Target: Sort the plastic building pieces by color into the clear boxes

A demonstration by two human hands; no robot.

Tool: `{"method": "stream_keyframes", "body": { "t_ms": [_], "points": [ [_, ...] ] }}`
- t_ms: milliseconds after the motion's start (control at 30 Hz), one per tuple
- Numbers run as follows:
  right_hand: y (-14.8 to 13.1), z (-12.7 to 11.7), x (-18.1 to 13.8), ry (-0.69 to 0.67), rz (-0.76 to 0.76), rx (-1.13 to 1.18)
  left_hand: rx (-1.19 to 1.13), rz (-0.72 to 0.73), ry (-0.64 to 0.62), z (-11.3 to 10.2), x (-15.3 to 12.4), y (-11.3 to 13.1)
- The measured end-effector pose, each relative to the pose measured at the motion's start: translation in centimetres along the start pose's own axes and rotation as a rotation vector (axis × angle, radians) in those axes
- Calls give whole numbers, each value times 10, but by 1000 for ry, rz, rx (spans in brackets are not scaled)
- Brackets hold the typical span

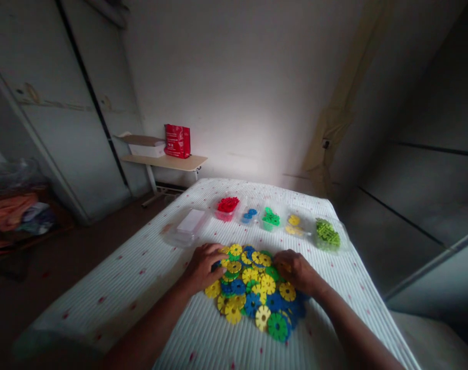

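Note:
A heap of notched plastic discs (267, 283) in yellow, blue and green lies on the striped cloth in front of me. At its left edge, my left hand (203, 268) rests with thumb and fingers apart, touching discs. My right hand (297, 270) is at the heap's upper right edge, its fingers curled down; whatever they hold is hidden. Beyond the heap stands a row of clear plastic boxes, holding red pieces (228, 204), blue discs (249, 216), green pieces (271, 217), yellow discs (294, 221) and light green pieces (326, 232).
A clear box with a white label (190, 221) is at the left of the row. The striped cloth (141, 272) covers the table. Farther back, a small table (175, 162) carries a white carton (147, 149) and a red bag (177, 141) by the wall.

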State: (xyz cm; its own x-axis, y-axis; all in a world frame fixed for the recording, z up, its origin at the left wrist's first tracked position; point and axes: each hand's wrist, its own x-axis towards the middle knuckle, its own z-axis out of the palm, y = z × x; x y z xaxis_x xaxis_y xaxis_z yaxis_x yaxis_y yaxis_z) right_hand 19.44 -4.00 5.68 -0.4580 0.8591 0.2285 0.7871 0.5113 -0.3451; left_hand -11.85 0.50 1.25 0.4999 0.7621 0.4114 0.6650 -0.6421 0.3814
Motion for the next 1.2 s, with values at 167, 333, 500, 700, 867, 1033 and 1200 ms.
{"method": "stream_keyframes", "body": {
  "t_ms": [167,333,500,700,867,1033,1200],
  "points": [
    [16,-6,-19,25,91,11,-22,-31,37,0,0,1],
    [25,-12,-26,54,201,-35,-15,-21,75,-2,0,2],
    [25,-6,-23,184,102,24,-9,155,-33,-12,16,29],
    [27,3,-22,109,136,27,-29,324,-175,4,43,63],
    [35,-1,-28,81,136,41,0,305,-218,21,44,67],
    [42,-7,-33,99,171,68,-56,255,-194,5,36,59],
    [49,-11,-38,97,207,55,-141,193,-148,-5,25,41]
  ]
}}
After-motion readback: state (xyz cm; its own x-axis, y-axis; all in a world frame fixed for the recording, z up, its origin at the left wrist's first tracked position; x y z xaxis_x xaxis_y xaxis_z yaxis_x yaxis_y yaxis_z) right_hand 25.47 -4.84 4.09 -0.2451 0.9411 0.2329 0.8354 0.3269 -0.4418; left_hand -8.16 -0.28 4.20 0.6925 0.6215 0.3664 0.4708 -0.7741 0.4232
